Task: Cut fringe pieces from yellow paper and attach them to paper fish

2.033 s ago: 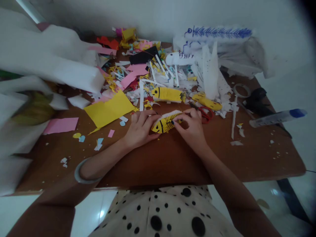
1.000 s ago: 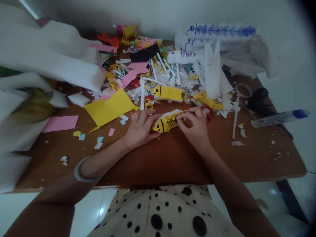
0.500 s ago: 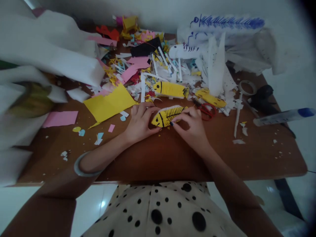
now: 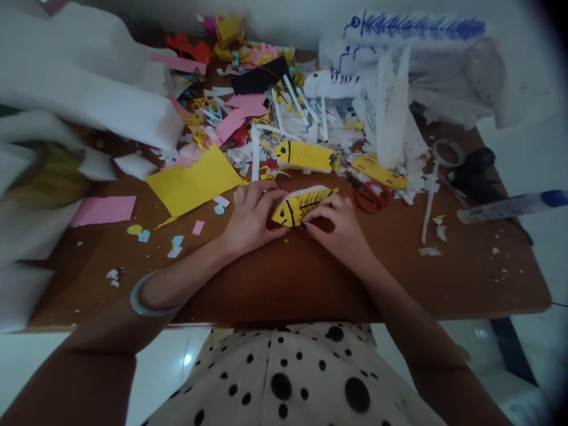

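A yellow paper fish [image 4: 306, 204] with a black eye, a head band and rib-like lines lies between my hands over the brown table [image 4: 284, 284]. White material shows along its upper edge. My left hand [image 4: 251, 216] pinches the fish at the head end, thumb below and fingers above. Along the lower edge, nearer the tail, my right hand [image 4: 339, 228] grips it between thumb and fingers. Just behind lies a second yellow fish [image 4: 308, 157] with a similar face. Red-handled scissors [image 4: 373, 196] and a yellow cutter-like tool [image 4: 380, 171] are right of my right hand.
Large white foam blocks [image 4: 89, 89] crowd the left side. Yellow paper [image 4: 195, 180] and pink paper [image 4: 104, 211] lie left of my hands. Scraps and white markers [image 4: 293, 103] fill the back. A tape roll [image 4: 448, 152], a black glue gun [image 4: 477, 168] and a clear tube [image 4: 510, 207] are at right.
My right thumb and fingers have shifted slightly left along the lower edge of the fish, showing more of its tail end. The whole view has moved slightly.
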Action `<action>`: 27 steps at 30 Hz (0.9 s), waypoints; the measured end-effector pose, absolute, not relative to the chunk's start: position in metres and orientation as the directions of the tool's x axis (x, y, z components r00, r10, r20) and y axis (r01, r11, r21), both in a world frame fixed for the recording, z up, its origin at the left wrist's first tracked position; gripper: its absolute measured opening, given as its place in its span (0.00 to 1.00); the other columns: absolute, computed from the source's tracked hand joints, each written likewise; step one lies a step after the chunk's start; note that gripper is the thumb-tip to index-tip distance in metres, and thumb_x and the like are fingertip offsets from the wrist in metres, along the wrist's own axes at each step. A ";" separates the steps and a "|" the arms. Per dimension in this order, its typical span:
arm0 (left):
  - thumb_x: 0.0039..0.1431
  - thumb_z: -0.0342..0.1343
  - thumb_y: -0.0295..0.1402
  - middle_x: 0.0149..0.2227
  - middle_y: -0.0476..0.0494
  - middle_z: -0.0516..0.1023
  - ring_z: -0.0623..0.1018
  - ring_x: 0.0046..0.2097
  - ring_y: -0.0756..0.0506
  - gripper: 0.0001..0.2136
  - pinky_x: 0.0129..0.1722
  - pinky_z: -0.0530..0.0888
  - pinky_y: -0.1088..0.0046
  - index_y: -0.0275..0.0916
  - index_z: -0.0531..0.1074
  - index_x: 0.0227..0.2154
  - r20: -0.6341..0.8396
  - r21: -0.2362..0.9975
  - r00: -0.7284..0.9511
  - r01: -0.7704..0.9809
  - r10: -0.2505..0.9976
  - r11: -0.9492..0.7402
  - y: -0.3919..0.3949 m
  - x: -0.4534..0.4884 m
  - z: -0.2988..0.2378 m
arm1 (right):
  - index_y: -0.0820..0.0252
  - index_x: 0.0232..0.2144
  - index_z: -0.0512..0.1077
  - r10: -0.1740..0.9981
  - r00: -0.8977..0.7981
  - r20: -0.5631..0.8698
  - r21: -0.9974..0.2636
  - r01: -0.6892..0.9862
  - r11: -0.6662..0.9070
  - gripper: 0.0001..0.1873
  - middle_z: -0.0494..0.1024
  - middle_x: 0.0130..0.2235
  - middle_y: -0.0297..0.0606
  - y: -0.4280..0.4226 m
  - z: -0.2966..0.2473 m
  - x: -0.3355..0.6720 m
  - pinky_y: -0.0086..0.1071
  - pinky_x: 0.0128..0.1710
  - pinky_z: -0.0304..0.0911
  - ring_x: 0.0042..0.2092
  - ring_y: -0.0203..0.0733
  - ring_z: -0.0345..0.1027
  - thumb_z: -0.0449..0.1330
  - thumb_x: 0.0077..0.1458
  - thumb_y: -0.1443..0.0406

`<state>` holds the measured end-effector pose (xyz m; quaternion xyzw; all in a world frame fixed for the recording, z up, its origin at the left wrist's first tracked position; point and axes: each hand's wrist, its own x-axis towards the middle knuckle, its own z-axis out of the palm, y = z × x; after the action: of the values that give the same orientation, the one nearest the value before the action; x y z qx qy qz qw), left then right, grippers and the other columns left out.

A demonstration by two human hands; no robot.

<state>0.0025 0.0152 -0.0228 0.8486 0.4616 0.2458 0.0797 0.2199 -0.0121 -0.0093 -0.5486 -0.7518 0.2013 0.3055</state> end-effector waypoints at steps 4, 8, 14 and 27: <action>0.53 0.64 0.38 0.55 0.35 0.68 0.67 0.57 0.32 0.26 0.55 0.63 0.53 0.41 0.66 0.54 0.309 0.366 0.452 0.756 0.837 -0.543 0.015 0.003 -0.023 | 0.54 0.31 0.77 0.950 -0.201 0.239 -0.639 0.704 0.310 0.04 0.73 0.37 0.37 -0.012 -0.009 0.219 0.43 0.47 0.62 0.43 0.46 0.65 0.64 0.53 0.68; 0.53 0.63 0.38 0.55 0.35 0.67 0.66 0.57 0.32 0.26 0.55 0.63 0.53 0.41 0.66 0.55 0.299 0.371 0.452 0.757 0.841 -0.538 0.015 0.003 -0.023 | 0.54 0.31 0.77 0.957 -0.180 0.229 -0.651 0.702 0.287 0.04 0.73 0.37 0.37 -0.012 -0.009 0.219 0.43 0.46 0.62 0.43 0.46 0.65 0.64 0.53 0.68; 0.54 0.63 0.38 0.54 0.35 0.68 0.67 0.56 0.33 0.25 0.54 0.64 0.54 0.40 0.66 0.54 0.323 0.361 0.456 0.751 0.829 -0.553 0.015 0.003 -0.023 | 0.53 0.30 0.77 0.956 -0.183 0.230 -0.645 0.707 0.291 0.04 0.73 0.37 0.37 -0.012 -0.009 0.218 0.43 0.46 0.62 0.43 0.46 0.66 0.63 0.53 0.68; 0.55 0.63 0.37 0.55 0.36 0.66 0.66 0.56 0.34 0.25 0.55 0.64 0.55 0.41 0.66 0.55 0.261 0.382 0.452 0.763 0.853 -0.521 0.018 0.002 -0.025 | 0.55 0.34 0.69 0.954 0.014 0.299 -0.697 0.686 0.208 0.07 0.72 0.37 0.36 -0.002 -0.008 0.249 0.40 0.44 0.61 0.40 0.44 0.64 0.63 0.55 0.62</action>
<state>0.0019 0.0181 -0.0252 0.8455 0.4780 0.2135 0.1051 0.2490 -0.0019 -0.0075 -0.6038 -0.6792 0.1772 0.3777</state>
